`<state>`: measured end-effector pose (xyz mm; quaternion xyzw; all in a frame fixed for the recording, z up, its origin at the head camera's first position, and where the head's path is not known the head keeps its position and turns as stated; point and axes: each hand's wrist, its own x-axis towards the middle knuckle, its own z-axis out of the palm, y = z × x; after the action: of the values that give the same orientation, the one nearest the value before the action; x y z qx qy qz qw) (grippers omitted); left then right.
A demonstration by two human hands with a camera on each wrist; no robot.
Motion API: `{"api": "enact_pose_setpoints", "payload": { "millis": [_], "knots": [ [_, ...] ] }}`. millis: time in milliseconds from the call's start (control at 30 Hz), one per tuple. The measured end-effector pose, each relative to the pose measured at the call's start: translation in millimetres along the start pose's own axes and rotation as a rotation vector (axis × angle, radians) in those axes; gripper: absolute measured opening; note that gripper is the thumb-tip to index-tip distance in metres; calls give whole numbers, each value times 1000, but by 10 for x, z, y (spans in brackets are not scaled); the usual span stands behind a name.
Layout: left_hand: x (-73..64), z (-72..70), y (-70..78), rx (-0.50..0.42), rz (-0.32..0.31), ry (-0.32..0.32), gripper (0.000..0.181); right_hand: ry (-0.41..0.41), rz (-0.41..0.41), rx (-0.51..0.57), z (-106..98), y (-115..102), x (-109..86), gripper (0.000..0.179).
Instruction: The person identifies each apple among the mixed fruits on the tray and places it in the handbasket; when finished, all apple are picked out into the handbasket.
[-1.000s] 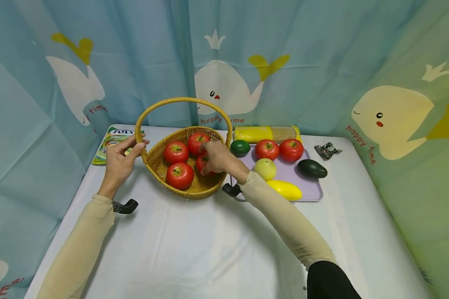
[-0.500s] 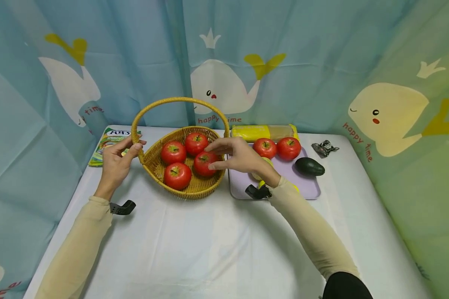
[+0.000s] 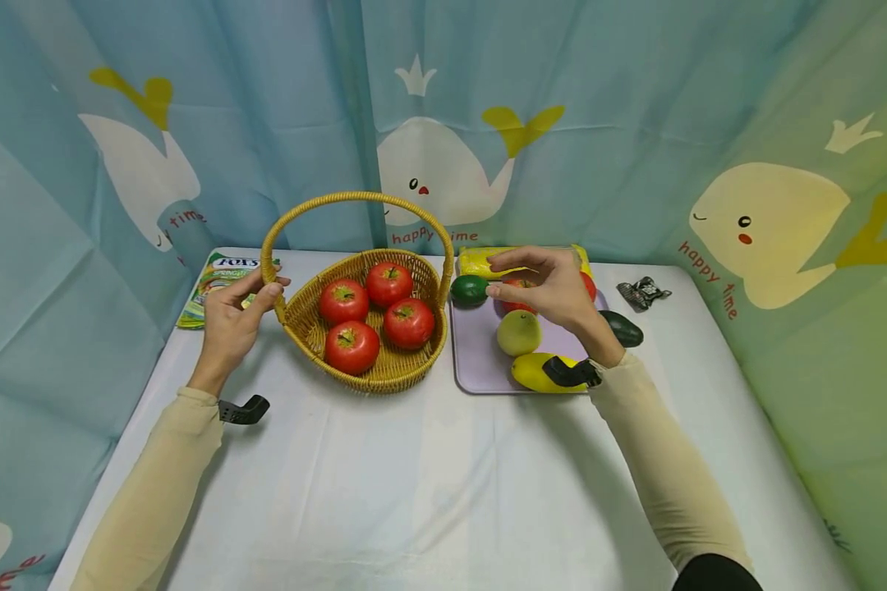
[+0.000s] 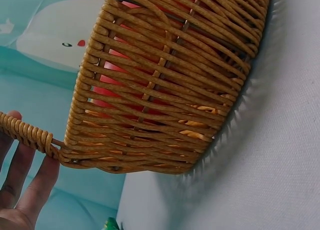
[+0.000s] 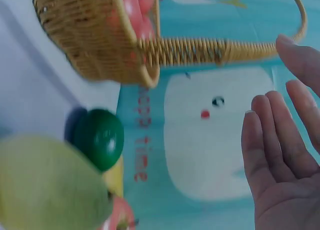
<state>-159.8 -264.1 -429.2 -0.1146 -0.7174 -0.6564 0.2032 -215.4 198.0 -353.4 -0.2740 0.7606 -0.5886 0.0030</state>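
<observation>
Basket (image 3: pixel 375 384) with 4 red fruits (image 3: pixel 351 347) inside stands on the white table (image 3: pixel 384 476), its handle (image 3: pixel 358 196) pinched near the rim by my left hand (image 3: pixel 231 320). My right hand (image 3: pixel 550 287), thumb and fingers apart, grasps nothing above the lilac tray (image 3: pixel 480 361).

White table (image 3: pixel 384 484), wicker basket (image 3: pixel 393 365) on it, lilac tray (image 3: pixel 480 353) beside, green packet (image 3: pixel 214 283), yellow package (image 3: pixel 479 261), dark crumpled wrapper (image 3: pixel 641 294)
</observation>
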Motion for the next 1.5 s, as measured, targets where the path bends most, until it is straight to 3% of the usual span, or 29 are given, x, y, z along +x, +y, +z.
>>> {"api": "enact_pose_setpoints", "payload": {
  "millis": [400, 533, 800, 1500],
  "knots": [
    [-6, 7, 2, 12, -19, 7, 30, 227, 162, -3, -533, 184, -160, 53],
    [-6, 9, 3, 24, -20, 6, 30, 274, 232, -53, -677, 256, -187, 60],
    [0, 8, -3, 57, -7, 7, 30, 229, 389, -228, -882, 484, -273, 72],
    [-3, 3, -2, 9, -2, -1, 29, 173, 535, -261, -1087, 797, -318, 88]
  ]
}}
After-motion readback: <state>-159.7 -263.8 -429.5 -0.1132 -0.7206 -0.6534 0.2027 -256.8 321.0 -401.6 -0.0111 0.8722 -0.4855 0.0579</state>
